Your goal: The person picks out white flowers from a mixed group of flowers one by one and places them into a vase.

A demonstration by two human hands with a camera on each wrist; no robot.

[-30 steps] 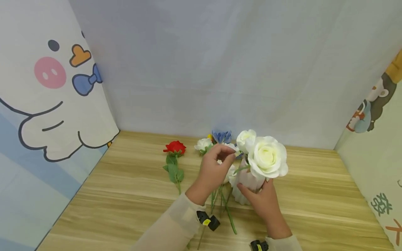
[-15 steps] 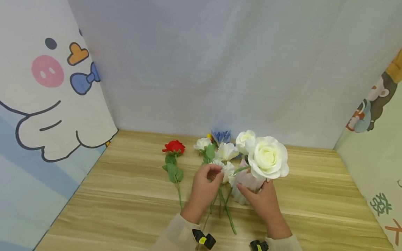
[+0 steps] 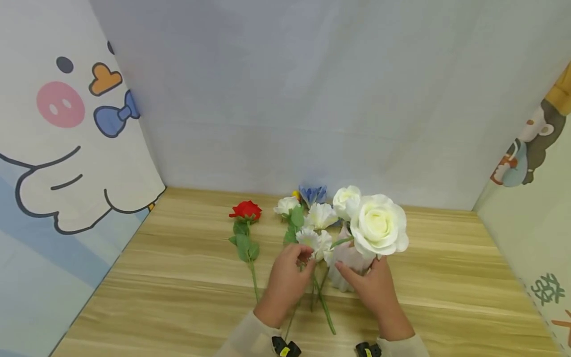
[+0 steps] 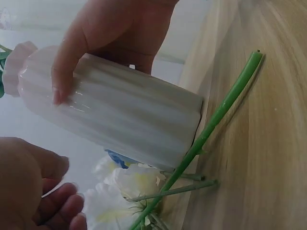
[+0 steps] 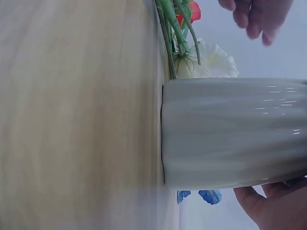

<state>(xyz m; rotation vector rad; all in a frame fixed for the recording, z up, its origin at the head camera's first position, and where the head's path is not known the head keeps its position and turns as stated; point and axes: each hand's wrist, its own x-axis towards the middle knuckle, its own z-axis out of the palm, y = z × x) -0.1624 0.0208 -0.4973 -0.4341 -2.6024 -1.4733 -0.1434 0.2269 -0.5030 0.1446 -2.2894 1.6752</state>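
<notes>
My right hand (image 3: 378, 287) grips the side of a pale, ribbed vase (image 3: 342, 270), which stands upright on the wooden table. In the left wrist view the thumb lies across the glossy wall of the vase (image 4: 132, 115), below its pink frilled rim (image 4: 19, 64). A big white rose (image 3: 380, 225) and a smaller white rose (image 3: 345, 202) rise from the vase. Left of it, my left hand (image 3: 287, 275) hovers with loosely bent fingers and nothing between them. Close to its fingertips are white ruffled flowers (image 3: 314, 240) lying on the table, their green stems (image 3: 327, 310) pointing toward me.
A red rose (image 3: 246, 210) with a leafy stem lies farther left on the table (image 3: 178, 267). Behind the white flowers lie another white rose (image 3: 286, 205) and a blue flower (image 3: 314, 195). A plain cloth (image 3: 290, 99) hangs behind the table, with printed cloths at both sides.
My left hand has drawn back from beside the roses, down and to the left, uncovering the white flowers. My right hand stays on the vase.
</notes>
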